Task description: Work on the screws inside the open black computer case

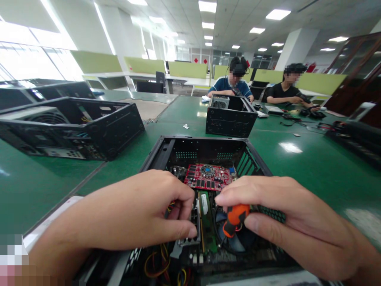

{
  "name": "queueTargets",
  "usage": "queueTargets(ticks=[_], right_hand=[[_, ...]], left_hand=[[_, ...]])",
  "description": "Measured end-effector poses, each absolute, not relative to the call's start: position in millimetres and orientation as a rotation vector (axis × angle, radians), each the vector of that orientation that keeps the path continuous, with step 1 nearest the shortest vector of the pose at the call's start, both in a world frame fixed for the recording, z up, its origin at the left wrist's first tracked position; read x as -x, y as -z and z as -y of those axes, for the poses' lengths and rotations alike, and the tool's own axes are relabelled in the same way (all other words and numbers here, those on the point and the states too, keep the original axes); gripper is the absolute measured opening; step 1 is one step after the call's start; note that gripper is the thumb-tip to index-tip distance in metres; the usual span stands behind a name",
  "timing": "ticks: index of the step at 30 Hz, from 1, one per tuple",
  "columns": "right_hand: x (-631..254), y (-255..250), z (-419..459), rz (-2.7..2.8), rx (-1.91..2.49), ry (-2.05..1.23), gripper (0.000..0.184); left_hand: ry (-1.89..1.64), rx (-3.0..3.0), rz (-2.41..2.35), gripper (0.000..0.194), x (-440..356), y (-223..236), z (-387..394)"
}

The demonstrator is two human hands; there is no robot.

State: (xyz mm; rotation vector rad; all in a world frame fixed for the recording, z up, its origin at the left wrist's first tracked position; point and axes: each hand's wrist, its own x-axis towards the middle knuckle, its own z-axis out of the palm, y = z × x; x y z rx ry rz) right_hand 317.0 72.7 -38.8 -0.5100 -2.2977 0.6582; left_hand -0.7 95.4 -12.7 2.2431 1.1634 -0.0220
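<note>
An open black computer case (205, 149) lies in front of me with its inside facing up. My right hand (285, 218) grips an orange-and-black screwdriver (237, 216) between thumb and fingers, above the CPU fan (238, 243); its tip is hard to make out. My left hand (154, 210) reaches into the case with curled fingers, its thumb on the edge of a slotted silver metal frame (195, 235). Between the hands stands a green memory module (205, 204) with a white label. Beyond them sits a red graphics card (205, 176). Coloured wires (157, 266) loop near the case's front.
Another open case (110, 131) stands on the green table (172, 119) to the left, and a smaller-looking one (230, 119) is straight ahead. Two people sit across the table at the back right. Cables (309, 115) and dark equipment (357, 135) lie to the right.
</note>
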Motion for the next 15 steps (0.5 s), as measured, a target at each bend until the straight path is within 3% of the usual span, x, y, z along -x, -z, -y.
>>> queueTargets(ticks=[8,15], right_hand=[[-309.7,58.8,-76.5,1.997,0.937,-0.219,0.034],[-306.6,59.5,-77.8,2.073,0.925,-0.249,0.032]], left_hand=[[0.044,-2.232,-1.207,0.026,1.1,10.3,-92.8],[0.05,-2.242,-1.212,0.024,-0.4,9.7,-93.8]])
